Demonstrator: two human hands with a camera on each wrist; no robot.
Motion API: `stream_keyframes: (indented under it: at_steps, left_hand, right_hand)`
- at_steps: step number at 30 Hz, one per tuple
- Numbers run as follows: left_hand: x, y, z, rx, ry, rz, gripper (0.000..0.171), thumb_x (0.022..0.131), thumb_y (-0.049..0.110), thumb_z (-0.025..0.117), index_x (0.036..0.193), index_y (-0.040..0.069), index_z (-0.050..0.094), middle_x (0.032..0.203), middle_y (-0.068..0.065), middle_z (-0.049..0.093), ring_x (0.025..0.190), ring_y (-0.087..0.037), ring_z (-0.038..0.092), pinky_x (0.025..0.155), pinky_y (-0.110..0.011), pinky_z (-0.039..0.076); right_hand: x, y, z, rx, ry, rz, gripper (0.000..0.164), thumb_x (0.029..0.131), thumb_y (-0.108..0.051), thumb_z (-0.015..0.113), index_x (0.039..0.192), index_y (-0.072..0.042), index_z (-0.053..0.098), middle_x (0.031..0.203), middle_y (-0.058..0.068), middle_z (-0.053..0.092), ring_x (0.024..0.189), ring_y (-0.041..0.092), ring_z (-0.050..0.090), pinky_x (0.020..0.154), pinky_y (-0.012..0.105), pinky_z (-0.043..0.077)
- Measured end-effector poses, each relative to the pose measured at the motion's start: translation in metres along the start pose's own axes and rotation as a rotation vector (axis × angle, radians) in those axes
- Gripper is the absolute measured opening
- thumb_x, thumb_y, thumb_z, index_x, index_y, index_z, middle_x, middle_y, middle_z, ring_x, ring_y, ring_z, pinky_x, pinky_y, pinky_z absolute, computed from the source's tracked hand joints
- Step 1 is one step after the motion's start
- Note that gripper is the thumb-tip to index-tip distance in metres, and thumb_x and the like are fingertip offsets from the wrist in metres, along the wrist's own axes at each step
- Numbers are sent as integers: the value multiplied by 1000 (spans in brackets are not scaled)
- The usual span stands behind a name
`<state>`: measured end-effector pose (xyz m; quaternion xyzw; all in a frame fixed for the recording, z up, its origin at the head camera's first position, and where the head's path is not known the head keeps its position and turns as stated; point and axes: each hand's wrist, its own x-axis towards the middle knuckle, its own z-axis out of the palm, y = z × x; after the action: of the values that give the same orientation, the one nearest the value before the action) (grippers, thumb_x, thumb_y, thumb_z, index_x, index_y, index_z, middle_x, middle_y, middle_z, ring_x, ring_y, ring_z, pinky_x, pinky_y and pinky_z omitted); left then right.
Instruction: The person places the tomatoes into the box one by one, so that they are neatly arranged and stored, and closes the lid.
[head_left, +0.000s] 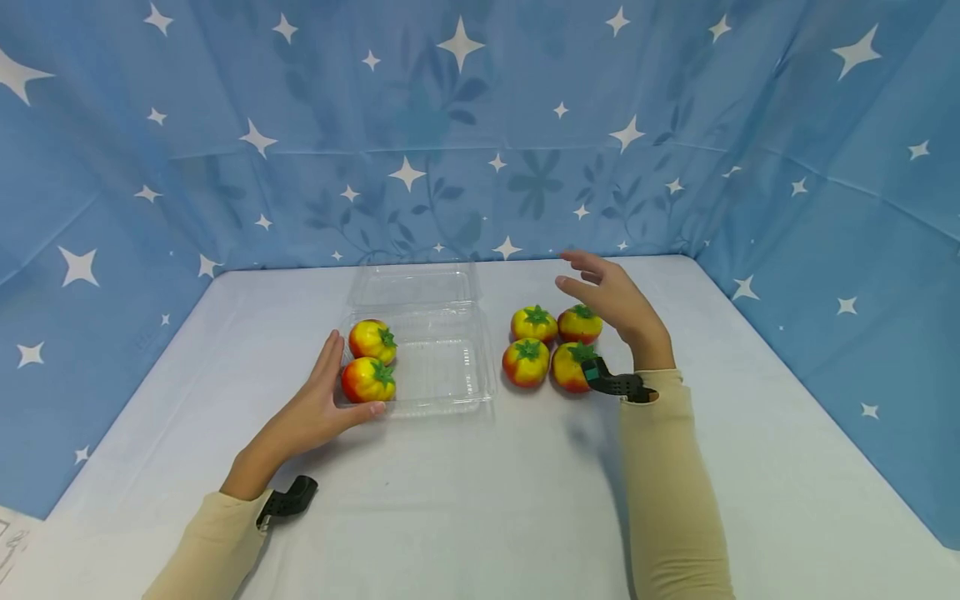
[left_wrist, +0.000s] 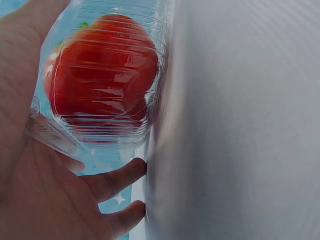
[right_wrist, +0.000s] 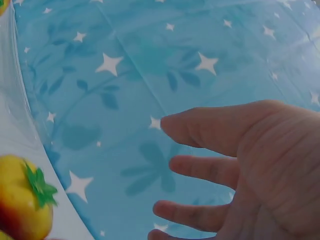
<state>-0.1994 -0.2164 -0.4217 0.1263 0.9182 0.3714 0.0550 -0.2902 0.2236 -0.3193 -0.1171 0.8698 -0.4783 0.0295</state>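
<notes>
A clear plastic clamshell box (head_left: 438, 371) stands on the white table with its lid (head_left: 412, 286) folded back. Two yellow-and-red tomatoes, a rear one (head_left: 371, 341) and a front one (head_left: 367, 381), sit inside along its left side. My left hand (head_left: 318, 412) rests at the box's front-left corner, fingers straight along the side and thumb at the front edge. In the left wrist view, red tomato skin (left_wrist: 107, 65) shows through the ribbed wall. My right hand (head_left: 611, 296) is raised with fingers apart, holding nothing, near several more tomatoes (head_left: 526, 362) right of the box.
A blue curtain (head_left: 465, 125) with white stars hangs behind the table and along both sides. Around the box and tomatoes lies the white tabletop (head_left: 450, 500). Dark wrist cameras (head_left: 288, 497) are strapped over both beige sleeves.
</notes>
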Motion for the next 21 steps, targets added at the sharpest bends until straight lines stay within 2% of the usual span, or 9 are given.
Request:
stream_keyframes:
  at_steps: [10,13,18,21]
  left_hand:
    - [1,-2,1,7,4,8,128,92,58,78,170,3,-8,177,-14,-17,161,-48,0,120,-76,15]
    - [1,-2,1,11,3,11,128,92,58,78,170,2,-8,177,-15,-16,161,-48,0,120,-76,15]
    - [1,-2,0,18,1,7,128,92,59,77,170,3,-8,178,-14,-16,161,-48,1,120,-76,15]
    - [0,-2,0,18,1,1,129,92,60,77,170,3,-8,178,-14,-16,161,-48,1,120,-76,16]
  right_hand:
    - [0,41,-18,13,-104,90,67,106,-36,65,166,-17,43,176,12,25,160,46,18,123,73,18]
    - [0,56,-21,38,-133,87,67,105,-37,66,166,-17,44,176,11,24,159,46,22,123,71,20]
    - [3,77,-22,94,-165,95,66,106,-34,67,165,-14,45,173,17,29,150,44,35,123,67,28]
    - [6,85,-19,117,-176,111,67,105,-33,68,164,-12,45,170,19,32,147,44,37,122,67,28]
